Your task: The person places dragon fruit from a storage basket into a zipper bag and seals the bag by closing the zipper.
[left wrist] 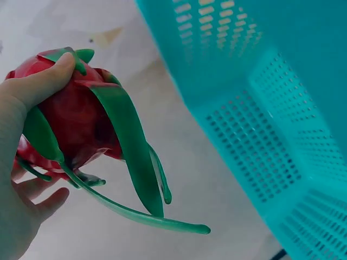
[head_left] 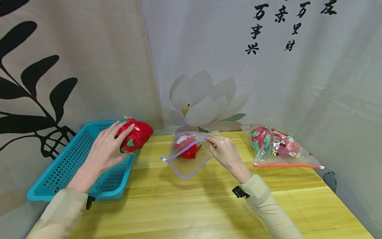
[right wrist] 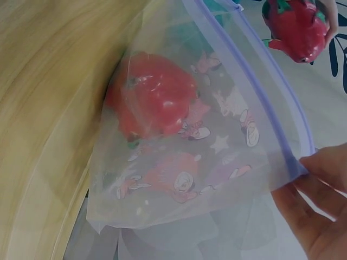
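Note:
In the head view my left hand (head_left: 108,146) grips a red dragon fruit (head_left: 138,135) with green leaf tips, held above the right rim of a blue basket (head_left: 120,194). The left wrist view shows the thumb across the top of the fruit (left wrist: 81,119) and long green leaves hanging from it. My right hand (head_left: 225,152) pinches the purple-edged mouth of a clear zip bag (head_left: 185,176), which gapes open. Inside that bag lies another red fruit (right wrist: 154,95), and cartoon prints (right wrist: 184,181) cover the plastic.
A second zip bag (head_left: 277,146) with a red closure, holding red and green contents, lies at the table's back right. The wooden table (head_left: 179,212) meets a hanging cloth (head_left: 203,49) printed with a lotus. Perforated walls (left wrist: 255,146) form the basket on the left.

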Available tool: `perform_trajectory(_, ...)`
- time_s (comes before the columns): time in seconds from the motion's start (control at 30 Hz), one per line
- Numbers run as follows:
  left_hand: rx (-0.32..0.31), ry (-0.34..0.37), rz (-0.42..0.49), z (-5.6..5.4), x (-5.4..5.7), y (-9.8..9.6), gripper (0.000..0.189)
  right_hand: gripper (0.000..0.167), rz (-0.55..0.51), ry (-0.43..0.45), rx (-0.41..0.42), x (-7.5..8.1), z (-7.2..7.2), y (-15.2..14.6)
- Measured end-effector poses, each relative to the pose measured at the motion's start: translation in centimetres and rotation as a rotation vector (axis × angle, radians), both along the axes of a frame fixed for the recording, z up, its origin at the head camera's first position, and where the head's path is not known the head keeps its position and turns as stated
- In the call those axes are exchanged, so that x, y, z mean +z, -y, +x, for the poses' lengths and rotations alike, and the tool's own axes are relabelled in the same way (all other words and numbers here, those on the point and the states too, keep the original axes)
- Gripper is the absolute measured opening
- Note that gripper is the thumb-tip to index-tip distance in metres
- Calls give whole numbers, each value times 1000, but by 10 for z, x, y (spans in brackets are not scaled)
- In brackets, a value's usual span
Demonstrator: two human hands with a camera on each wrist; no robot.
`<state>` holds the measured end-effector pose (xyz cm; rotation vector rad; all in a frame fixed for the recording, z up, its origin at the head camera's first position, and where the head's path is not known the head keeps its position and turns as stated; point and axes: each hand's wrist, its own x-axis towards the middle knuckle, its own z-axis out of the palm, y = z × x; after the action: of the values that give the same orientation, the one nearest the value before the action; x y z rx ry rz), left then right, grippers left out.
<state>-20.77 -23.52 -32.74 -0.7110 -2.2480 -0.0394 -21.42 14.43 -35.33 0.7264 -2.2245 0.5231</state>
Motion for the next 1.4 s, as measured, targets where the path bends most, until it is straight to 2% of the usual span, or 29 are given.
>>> perform_trajectory(0.13,-57,-43,-31,8,-2,-13,103,17,-2,8,3,0,0,0)
perform_trajectory(0.33,-152,-173,-97,18,-9,-35,103,17,-8,11,3,1,0,0)
perform_trajectory(0.43,-185,-212,-123,23,-13,-47,103,17,-12,15,4,1,1,0)
perform_trajectory(0.73,-276,-164,-144,41,-27,-87,100,16,-14,18,1,1,0,0)
perform_trajectory(0.97,-272,-183,-143,45,-42,-112,100,16,-11,30,-6,-1,-1,1)
perform_trajectory(1.2,-258,-225,-143,45,-53,-129,85,15,-6,32,-9,-1,0,2)
perform_trajectory(1.4,-266,-261,-134,48,-61,-142,82,15,-1,39,-11,2,1,2)
